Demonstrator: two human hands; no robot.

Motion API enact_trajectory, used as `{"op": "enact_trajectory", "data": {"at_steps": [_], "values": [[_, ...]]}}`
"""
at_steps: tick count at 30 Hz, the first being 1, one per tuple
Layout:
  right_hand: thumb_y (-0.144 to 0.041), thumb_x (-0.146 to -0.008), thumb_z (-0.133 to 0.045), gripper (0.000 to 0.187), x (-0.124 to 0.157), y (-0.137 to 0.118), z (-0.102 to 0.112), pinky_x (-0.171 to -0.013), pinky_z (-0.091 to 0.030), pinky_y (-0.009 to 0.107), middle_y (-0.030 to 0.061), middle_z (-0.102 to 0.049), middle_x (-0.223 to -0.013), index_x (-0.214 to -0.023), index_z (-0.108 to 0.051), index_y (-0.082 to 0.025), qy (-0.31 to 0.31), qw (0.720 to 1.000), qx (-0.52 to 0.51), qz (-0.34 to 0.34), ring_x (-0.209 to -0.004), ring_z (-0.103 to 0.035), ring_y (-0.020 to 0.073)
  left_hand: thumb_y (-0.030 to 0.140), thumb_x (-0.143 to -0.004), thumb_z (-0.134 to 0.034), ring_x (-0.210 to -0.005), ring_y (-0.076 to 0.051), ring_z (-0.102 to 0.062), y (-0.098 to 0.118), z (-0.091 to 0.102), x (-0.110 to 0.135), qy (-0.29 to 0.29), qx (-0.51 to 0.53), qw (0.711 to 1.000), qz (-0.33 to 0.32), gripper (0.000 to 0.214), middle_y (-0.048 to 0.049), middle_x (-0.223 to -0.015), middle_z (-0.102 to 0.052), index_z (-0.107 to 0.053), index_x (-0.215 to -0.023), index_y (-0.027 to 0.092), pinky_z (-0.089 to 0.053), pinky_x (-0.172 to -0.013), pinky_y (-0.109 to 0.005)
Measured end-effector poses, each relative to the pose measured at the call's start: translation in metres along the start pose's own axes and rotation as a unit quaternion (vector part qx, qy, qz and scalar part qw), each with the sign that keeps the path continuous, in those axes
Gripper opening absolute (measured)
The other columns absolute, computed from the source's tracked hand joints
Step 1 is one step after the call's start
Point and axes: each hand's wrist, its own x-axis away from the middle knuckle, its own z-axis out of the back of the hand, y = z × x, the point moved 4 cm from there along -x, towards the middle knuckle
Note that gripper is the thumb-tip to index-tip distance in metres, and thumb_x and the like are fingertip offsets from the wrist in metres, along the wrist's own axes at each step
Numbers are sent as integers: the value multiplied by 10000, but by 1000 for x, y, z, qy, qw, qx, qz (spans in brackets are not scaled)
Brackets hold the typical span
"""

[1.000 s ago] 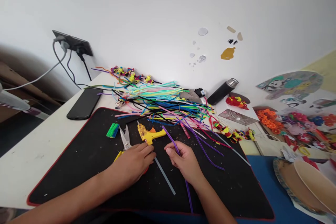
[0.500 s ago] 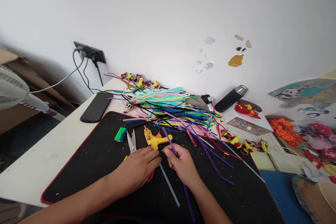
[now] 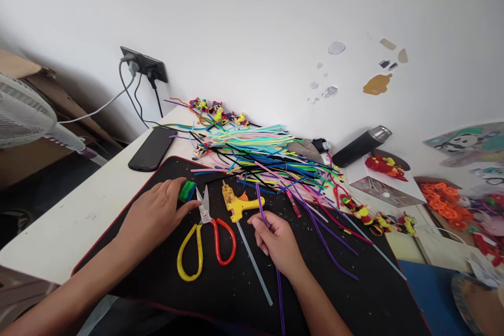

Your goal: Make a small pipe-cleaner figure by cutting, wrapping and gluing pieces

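My left hand [image 3: 155, 212] lies on the black mat [image 3: 142, 268], its fingertips closed around a small green and blue bundle [image 3: 188, 190]. Just right of it lie scissors [image 3: 205, 236] with one yellow and one red handle, blades pointing away from me. My right hand [image 3: 275, 241] is closed on a long purple strip [image 3: 271, 252] that runs from the pile past my wrist. A yellow glue gun [image 3: 238, 205] with a clear glue stick [image 3: 254, 268] lies between my hands.
A heap of coloured strips [image 3: 268, 160] covers the back of the mat. A black phone [image 3: 153, 148] lies at the left, below a wall socket [image 3: 144, 63] with cables. A dark flask [image 3: 360, 146] and small coloured figures [image 3: 370, 215] sit to the right. A fan [image 3: 23, 115] stands far left.
My left hand has moved left off the scissors' handles to the green bundle, uncovering the scissors. My right hand still holds the purple strip. The view has shifted left.
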Motion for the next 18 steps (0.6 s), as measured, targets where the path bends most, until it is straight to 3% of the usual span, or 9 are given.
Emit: {"op": "enact_trajectory", "data": {"at_steps": [7,10,12,14,18], "values": [[-643,-923,-662,486,3,-1,-3,-430,-258,228,-61,-521,-559,-940,-700,-159,2,1000,1,-1,-420,-388,83,510,-1046,-446,-1006,-425,-732,6,-3,-6,-70,-52,996,24,504,-247,-1074,-763,-695,-1154,85,-535,-867,-490],[-636,-921,-666,475,1,1,-3,-429,-262,228,-60,-523,-557,-929,-694,-162,1,1000,-4,-1,-420,-393,84,489,-1011,-471,-977,-428,-738,-5,1,-7,-77,22,994,75,433,-213,-1039,-776,-712,-1098,140,-536,-791,-465],[-629,-924,-663,467,-1,0,-3,-427,-268,228,-64,-518,-552,-931,-695,-163,-3,1000,-7,0,-417,-392,84,553,-969,-534,-914,-392,-742,-12,7,-10,-81,133,981,119,419,-157,-1022,-791,-721,-1086,197,-526,-726,-413],[-619,-929,-660,459,-3,-5,-1,-425,-275,227,-67,-515,-548,-942,-699,-162,-8,1000,-7,6,-414,-393,84,653,-909,-620,-830,-327,-725,-8,16,-17,-102,289,943,126,454,-87,-957,-792,-729,-1063,239,-524,-706,-364],[-593,-934,-673,431,-13,-23,6,-421,-277,226,-67,-523,-551,-943,-701,-163,-5,999,-13,30,-412,-391,81,632,-920,-683,-804,-254,-688,30,29,-44,-196,532,820,76,422,-57,-879,-747,-703,-1003,219,-555,-702,-328]]}}
